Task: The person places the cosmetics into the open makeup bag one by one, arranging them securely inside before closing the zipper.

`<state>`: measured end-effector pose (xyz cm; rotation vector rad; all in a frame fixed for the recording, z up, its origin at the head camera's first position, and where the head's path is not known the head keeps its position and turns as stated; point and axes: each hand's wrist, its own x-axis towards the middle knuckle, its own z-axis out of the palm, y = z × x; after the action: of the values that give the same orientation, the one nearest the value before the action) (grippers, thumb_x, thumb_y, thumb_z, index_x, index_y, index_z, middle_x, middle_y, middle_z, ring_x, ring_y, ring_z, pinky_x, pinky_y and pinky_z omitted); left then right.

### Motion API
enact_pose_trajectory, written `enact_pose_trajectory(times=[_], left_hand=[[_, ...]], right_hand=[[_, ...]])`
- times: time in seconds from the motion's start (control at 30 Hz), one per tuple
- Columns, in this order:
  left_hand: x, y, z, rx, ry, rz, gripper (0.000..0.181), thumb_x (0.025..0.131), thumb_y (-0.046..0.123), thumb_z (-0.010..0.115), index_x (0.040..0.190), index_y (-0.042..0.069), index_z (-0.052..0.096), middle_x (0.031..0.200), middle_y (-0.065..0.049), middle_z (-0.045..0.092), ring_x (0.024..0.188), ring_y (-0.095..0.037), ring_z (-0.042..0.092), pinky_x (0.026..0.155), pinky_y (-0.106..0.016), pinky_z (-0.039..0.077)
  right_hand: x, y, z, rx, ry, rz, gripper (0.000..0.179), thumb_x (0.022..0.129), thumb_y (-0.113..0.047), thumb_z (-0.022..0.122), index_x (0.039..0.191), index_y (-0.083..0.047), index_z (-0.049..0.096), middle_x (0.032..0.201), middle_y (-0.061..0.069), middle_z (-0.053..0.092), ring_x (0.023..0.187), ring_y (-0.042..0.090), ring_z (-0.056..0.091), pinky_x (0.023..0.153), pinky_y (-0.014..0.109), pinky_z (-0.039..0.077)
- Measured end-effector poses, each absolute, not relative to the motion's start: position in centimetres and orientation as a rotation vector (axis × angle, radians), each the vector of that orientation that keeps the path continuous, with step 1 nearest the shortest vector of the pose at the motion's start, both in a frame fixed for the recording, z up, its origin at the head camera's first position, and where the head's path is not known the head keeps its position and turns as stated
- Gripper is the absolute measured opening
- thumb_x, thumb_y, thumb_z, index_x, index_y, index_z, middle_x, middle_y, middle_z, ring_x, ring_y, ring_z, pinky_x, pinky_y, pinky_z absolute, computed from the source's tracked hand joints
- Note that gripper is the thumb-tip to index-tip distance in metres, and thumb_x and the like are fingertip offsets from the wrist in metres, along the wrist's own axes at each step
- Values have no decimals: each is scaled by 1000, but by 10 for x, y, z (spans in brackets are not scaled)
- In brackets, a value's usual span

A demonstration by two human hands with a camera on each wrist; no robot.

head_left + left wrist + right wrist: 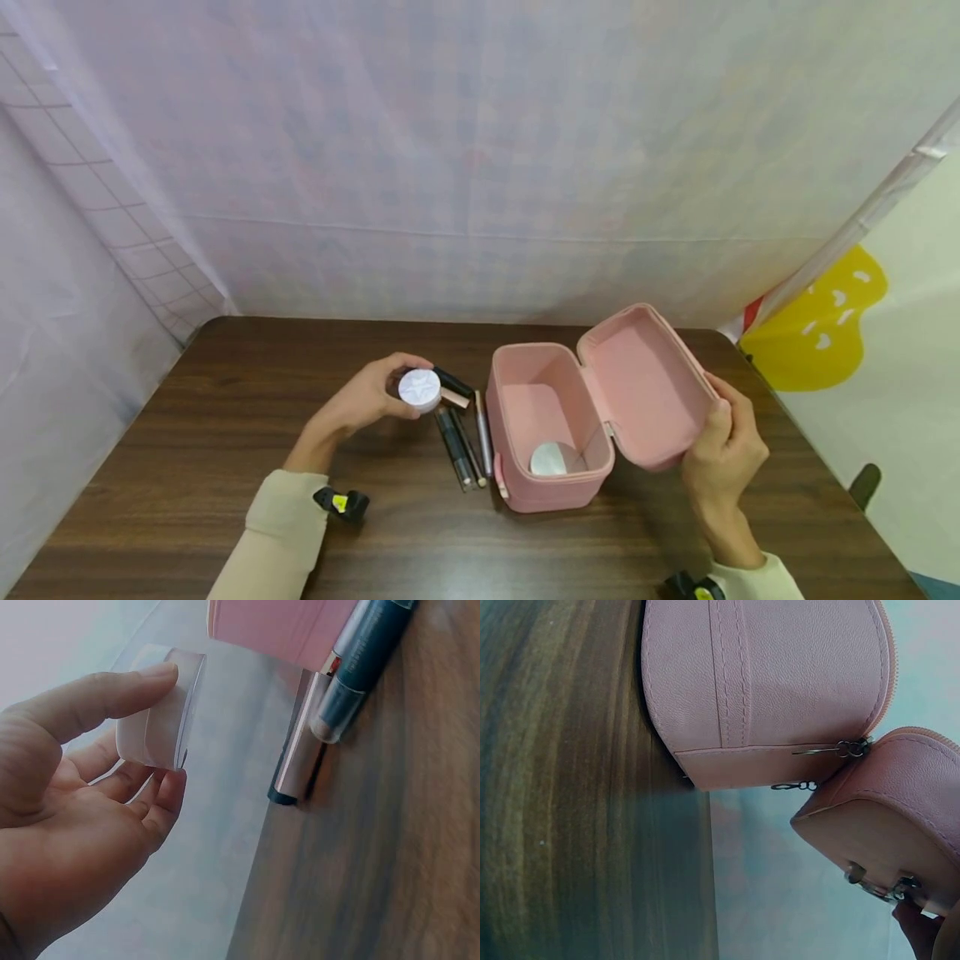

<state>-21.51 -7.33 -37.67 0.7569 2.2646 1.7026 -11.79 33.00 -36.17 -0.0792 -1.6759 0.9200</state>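
Note:
In the head view my left hand (358, 402) holds a small round white container (419, 389) with a star pattern on top, just left of several makeup sticks. The left wrist view shows this container (154, 712) between thumb and fingers, raised off the table. A pink cosmetic case (551, 493) stands upright with its lid (645, 387) swung out to the right. My right hand (723, 454) grips the lid's outer edge, thumb on the rim. Inside the case lies a whitish round thing (548, 458), its kind unclear.
Dark slim tubes (455, 447), a silvery stick (482, 433) and a pinkish tube (454, 397) lie along the case's left side. Metal zipper pulls (847, 748) hang at the case's hinge side. Behind the brown wooden table (247, 400) hangs a pale curtain (465, 167).

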Motion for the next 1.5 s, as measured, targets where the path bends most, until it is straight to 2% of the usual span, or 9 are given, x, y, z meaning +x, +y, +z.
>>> enact_pose_trajectory(times=[0.3,0.57,0.7,0.9,1.0,1.17,1.3,1.37,1.5], left_hand=[[-220,-55,-367,815,2242,1690,63,67,-13,75,126,-3,55,120,-17,57,103,-27,55,84,-35,44],[-220,-35,-351,807,2215,1665,64,69,-11,74,128,1,54,119,-14,56,98,-25,55,77,-34,48],[-222,-23,-345,839,2225,1643,64,69,-10,76,128,3,56,119,-13,56,99,-25,55,78,-33,48],[-223,-6,-340,908,2257,1614,62,67,-10,77,125,2,58,121,-15,51,101,-28,52,84,-42,47],[-223,1,-340,925,2255,1608,61,68,-10,77,125,1,58,121,-15,50,102,-30,51,84,-42,47],[-223,12,-339,912,2236,1590,61,68,-9,76,126,2,58,123,-15,48,100,-31,51,71,-36,51],[-224,21,-336,929,2282,1553,59,67,-7,78,123,4,61,123,-13,50,100,-28,51,78,-39,49],[-224,26,-334,954,2320,1519,58,67,-6,78,121,5,62,122,-12,52,101,-25,50,84,-35,45],[-225,37,-331,969,2312,1487,57,68,-7,77,121,4,60,120,-11,52,101,-24,51,82,-33,45]], right_hand=[[-119,328,-361,-77,-1679,922,32,91,-14,47,105,-4,73,100,15,70,89,0,61,75,13,42],[-117,324,-357,-89,-1679,924,32,91,-12,46,105,0,72,99,18,69,88,-1,60,75,13,42],[-109,312,-345,-77,-1674,927,32,91,-11,45,105,4,70,98,23,68,88,-2,60,75,12,42],[-104,302,-337,-74,-1668,937,31,90,-9,45,104,4,70,98,24,67,88,-2,59,76,12,41],[-106,305,-340,-76,-1677,930,31,91,-10,45,105,4,70,98,23,68,88,-2,59,76,12,41],[-115,321,-355,-77,-1686,917,31,92,-11,46,106,1,71,99,20,69,89,-1,60,76,13,42],[-119,327,-360,-64,-1682,917,31,92,-12,47,106,-3,72,100,15,70,90,0,61,76,13,42],[-119,327,-359,-58,-1683,917,31,92,-13,47,106,-3,72,101,14,70,90,0,61,76,13,42],[-119,328,-361,-54,-1687,926,31,92,-12,47,107,-3,72,101,14,70,90,1,61,76,14,42]])
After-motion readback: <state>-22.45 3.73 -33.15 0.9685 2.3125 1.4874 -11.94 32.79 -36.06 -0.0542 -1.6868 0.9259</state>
